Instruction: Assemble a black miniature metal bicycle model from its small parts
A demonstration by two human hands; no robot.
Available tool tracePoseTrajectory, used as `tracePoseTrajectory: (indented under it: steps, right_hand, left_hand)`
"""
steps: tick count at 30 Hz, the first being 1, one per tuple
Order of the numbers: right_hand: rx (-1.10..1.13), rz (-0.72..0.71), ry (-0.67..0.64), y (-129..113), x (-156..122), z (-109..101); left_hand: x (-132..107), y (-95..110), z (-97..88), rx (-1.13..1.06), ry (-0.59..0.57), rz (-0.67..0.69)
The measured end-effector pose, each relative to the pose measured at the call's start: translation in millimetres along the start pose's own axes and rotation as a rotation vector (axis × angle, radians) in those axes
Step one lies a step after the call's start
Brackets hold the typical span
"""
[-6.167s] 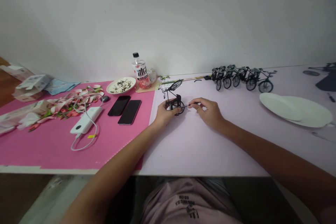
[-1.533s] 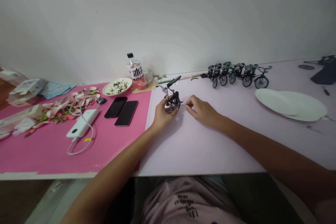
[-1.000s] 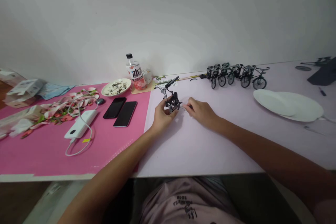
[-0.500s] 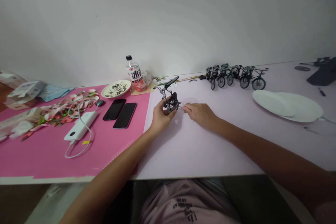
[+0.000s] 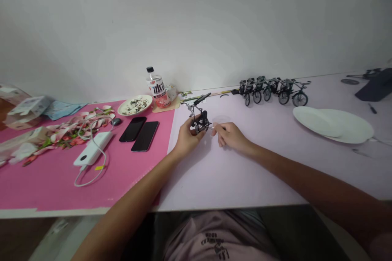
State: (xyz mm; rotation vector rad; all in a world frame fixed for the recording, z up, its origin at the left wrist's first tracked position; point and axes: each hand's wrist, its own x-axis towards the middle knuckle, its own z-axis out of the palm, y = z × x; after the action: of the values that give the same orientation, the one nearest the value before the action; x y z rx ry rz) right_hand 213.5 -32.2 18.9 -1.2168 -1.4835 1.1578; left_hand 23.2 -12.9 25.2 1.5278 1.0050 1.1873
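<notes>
My left hand [image 5: 188,135] grips a small black model bicycle [image 5: 201,119] by its lower part, tilted above the pale table sheet. Its handlebar points to the upper left, and one end of the bicycle rises to the upper right. Close by on the right, my right hand [image 5: 229,135] pinches a thin metal-shafted tool, seemingly a small screwdriver [image 5: 211,127]. The shaft's tip meets the bicycle near its wheel; the exact contact spot is too small to make out. Most of the tool's handle is hidden by the fingers.
Several model bicycles [image 5: 272,89] stand along the wall. White plates [image 5: 352,126] lie at right, near a dark box [image 5: 376,86]. At left are two phones [image 5: 145,136], a power bank [image 5: 93,149], a bowl [image 5: 135,106], a drink bottle [image 5: 158,89] and artificial petals [image 5: 67,128].
The fingers of my right hand have shifted their hold on the tool, with the lower fingers now more spread. My left hand keeps the bicycle in nearly the same place. The view has shifted slightly.
</notes>
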Motion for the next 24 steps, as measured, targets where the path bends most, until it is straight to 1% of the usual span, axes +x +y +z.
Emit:
tracePoseTrajectory:
  steps: [3,5,7,9,11,13,16,21,24]
  right_hand:
    - [-0.047,0.014,0.024,0.5,1.3,-3.0]
    - [-0.066,0.009,0.097,-1.0,0.2,-3.2]
    - [-0.057,-0.071,0.2,-3.7,-1.9,-2.5]
    - [-0.023,-0.201,0.274,-6.4,-3.6,-2.0]
    - [0.009,-0.285,0.285,-7.4,-3.8,-2.4]
    - [0.029,-0.315,0.279,-6.4,-2.2,-3.4]
    - [0.015,-0.298,0.262,-3.6,0.3,-4.1]
    - [-0.062,-0.179,0.241,-3.8,-1.9,-1.0]
    - [-0.111,-0.161,0.2,-4.6,-4.0,2.0]
  left_hand:
    - [5.0,-2.7,-3.6,-0.062,-0.007,-0.039]
    - [7.3,-4.1,-5.6,-0.124,-0.022,-0.077]
    - [8.8,-4.0,-7.1,-0.153,-0.031,-0.115]
    - [9.7,-2.7,-7.8,-0.128,-0.021,-0.145]
    - [10.2,-1.6,-7.8,-0.104,-0.007,-0.172]
    - [10.5,-1.6,-7.3,-0.127,-0.009,-0.205]
    - [10.2,-3.5,-6.6,-0.174,-0.037,-0.21]
    - [8.2,-4.5,-7.4,-0.182,-0.082,-0.147]
    - [7.5,-3.9,-8.5,-0.173,-0.103,-0.111]
